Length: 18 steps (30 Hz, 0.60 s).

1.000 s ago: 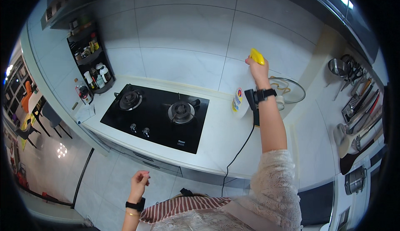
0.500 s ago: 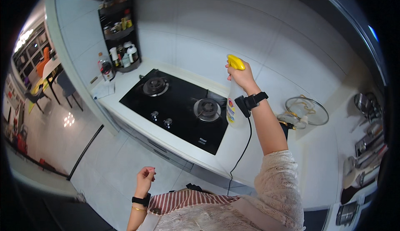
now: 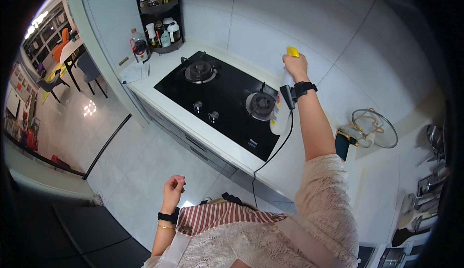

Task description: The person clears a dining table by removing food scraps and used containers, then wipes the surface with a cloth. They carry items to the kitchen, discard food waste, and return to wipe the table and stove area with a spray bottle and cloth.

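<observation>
My right hand grips the neck of a spray bottle with a yellow trigger head. The bottle's pale body, with a colourful label, hangs tilted at the right edge of the black gas stove, beside its right burner. Part of the bottle is hidden behind my hand and the black device on my wrist. Away from the counter, my left hand is held low in front of my striped apron, its fingers loosely curled with nothing seen in them.
A black corner rack with jars and bottles stands at the back left, a dark bottle beside it. Right of the stove are glass lids and a dark pot. Utensils hang farther right. A black cable runs from my right wrist.
My view has shifted, so the stove sits farther right in it. The spray bottle is still in my right hand, near the stove's right edge. My left hand stays curled.
</observation>
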Available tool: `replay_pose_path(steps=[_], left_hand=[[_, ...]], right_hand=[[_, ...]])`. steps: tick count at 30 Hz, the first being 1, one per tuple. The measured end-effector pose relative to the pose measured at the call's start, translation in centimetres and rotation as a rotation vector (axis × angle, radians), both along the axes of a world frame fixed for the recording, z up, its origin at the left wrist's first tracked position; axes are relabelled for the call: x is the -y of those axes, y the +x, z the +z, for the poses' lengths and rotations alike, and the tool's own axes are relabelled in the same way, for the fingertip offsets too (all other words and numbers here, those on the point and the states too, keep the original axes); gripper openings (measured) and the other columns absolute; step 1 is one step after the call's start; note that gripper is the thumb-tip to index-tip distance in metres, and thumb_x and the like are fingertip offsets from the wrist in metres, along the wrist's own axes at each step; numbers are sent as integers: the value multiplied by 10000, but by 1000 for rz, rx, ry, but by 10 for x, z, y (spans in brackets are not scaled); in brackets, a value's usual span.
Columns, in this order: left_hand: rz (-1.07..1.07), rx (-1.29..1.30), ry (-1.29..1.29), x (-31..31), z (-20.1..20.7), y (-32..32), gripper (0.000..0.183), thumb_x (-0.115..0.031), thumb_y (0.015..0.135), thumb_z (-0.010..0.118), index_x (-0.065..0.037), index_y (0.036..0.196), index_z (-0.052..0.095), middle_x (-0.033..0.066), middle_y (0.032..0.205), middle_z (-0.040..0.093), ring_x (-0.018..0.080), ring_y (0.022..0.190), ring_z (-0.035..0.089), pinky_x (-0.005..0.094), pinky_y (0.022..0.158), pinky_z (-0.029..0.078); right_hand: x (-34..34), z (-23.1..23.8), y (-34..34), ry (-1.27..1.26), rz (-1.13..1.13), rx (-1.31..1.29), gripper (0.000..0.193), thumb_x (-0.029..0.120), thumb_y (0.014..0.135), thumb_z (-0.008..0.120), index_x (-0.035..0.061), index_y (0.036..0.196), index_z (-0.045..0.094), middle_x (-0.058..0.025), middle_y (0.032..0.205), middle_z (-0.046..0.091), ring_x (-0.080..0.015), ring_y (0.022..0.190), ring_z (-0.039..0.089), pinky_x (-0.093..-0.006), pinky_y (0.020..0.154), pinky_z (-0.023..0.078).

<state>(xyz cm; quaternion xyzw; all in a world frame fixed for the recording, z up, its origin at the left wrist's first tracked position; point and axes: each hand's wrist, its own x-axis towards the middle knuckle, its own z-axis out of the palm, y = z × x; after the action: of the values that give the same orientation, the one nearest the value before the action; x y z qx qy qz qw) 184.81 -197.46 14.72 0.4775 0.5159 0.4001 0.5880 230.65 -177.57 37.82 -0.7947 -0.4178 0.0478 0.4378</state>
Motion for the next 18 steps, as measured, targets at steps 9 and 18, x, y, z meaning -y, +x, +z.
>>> replay_pose_path(steps=[9, 18], left_hand=[[-62, -17, -30, -1, -5, 4, 125, -147, 869, 542, -33, 910, 571, -7, 713, 549, 55, 569, 466, 194, 514, 389], [-187, -61, -62, -5, -3, 20, 155, -154, 876, 535, -15, 936, 566, 8, 725, 557, 64, 577, 468, 204, 527, 385]], right_hand=[[109, -82, 18, 200, 340, -209, 125, 92, 698, 565, -13, 766, 557, -75, 614, 542, -139, 549, 534, -267, 513, 440], [229, -131, -34, 129, 353, -532, 301, -38, 702, 479, -21, 997, 535, -68, 908, 573, -114, 600, 532, -236, 579, 467]])
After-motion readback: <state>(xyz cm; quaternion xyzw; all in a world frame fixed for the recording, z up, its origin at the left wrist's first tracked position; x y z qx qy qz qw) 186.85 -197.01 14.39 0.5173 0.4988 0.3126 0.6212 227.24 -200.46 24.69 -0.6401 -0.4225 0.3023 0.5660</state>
